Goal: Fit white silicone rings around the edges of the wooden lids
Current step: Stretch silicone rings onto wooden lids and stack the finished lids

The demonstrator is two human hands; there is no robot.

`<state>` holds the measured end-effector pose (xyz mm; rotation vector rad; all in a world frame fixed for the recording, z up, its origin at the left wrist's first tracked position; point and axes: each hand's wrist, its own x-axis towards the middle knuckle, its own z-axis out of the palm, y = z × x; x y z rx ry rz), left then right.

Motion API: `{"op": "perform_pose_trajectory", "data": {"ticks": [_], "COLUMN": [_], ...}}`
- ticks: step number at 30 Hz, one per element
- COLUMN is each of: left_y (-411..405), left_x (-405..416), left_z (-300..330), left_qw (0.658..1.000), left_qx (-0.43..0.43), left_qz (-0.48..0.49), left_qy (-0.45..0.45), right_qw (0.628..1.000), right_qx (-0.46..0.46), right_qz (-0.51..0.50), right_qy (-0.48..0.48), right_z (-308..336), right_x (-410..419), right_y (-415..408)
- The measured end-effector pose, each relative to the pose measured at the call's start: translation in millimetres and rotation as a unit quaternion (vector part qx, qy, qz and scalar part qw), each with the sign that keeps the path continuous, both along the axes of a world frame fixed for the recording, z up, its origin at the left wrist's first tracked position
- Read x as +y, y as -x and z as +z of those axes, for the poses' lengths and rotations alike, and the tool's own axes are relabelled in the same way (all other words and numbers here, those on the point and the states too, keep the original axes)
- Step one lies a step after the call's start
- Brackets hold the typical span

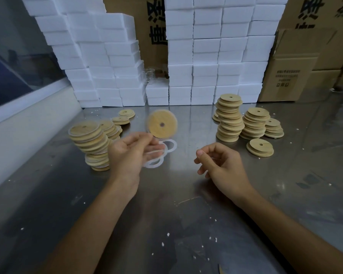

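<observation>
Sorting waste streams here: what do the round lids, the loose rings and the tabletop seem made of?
Lids: unfinished pale wood, judging by the matte grain. Rings: translucent white, floppy-looking, probably silicone. Tabletop: brushed metal, likely stainless steel, with dull reflections and scuffs.

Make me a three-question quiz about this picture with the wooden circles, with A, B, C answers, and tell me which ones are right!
1. Where are the lids that already wear rings?
A. stacked on the person's left
B. inside a cardboard box
C. on top of the white boxes

2. What colour are the loose rings under the left hand?
A. black
B. white
C. red

3. What is the right hand doing?
A. gripping a lid
B. pressing flat on the table
C. hovering with curled fingers, holding no lid

Answers:
1 A: the ringed lid stack stands to the left, its edges pale with rings.
2 B: the silicone rings look white on the metal table.
3 C: the right hand hangs above the table, no lid in it; the blurred lid is above the left hand.
</observation>
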<state>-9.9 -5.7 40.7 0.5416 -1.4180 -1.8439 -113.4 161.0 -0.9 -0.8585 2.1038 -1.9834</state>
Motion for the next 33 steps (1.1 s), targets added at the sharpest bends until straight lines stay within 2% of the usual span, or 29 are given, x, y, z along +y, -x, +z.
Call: {"op": "perform_pose_trajectory", "data": {"ticks": [5, 8, 18, 23, 26, 29, 31, 32, 33], "left_y": [-8, -14, -15, -14, -12, -7, -1, 1, 2], "left_x": [-23, -31, -43, -49, -45, -37, -28, -24, -20], "left_z": [18, 23, 21, 15, 11, 3, -8, -15, -23], "left_qw": [0.978, 0.961, 0.956, 0.959, 0.959, 0.967, 0.973, 0.963, 0.939], "left_qx": [0.088, 0.111, 0.105, 0.087, 0.074, 0.03, -0.023, -0.065, -0.116], "left_qz": [0.18, 0.238, 0.226, 0.225, 0.255, 0.251, 0.194, 0.162, 0.133], "left_qy": [-0.05, -0.082, -0.153, -0.15, -0.094, 0.021, 0.126, 0.204, 0.296], "right_qw": [1.0, 1.0, 0.999, 0.999, 0.999, 0.998, 0.992, 0.989, 0.985], "right_qx": [0.003, 0.008, 0.01, 0.014, 0.012, 0.032, 0.068, 0.081, 0.095], "right_qz": [-0.001, -0.003, -0.011, -0.012, -0.023, -0.055, -0.093, -0.114, -0.136], "right_qy": [-0.015, -0.025, -0.036, -0.037, -0.029, -0.024, -0.042, -0.049, -0.055], "right_z": [0, 0, 2, 4, 4, 5, 5, 6, 6], "right_x": [-1, 0, 1, 2, 2, 4, 8, 10, 13], "right_y": [-1, -1, -2, -3, -2, 1, 5, 9, 12]}}
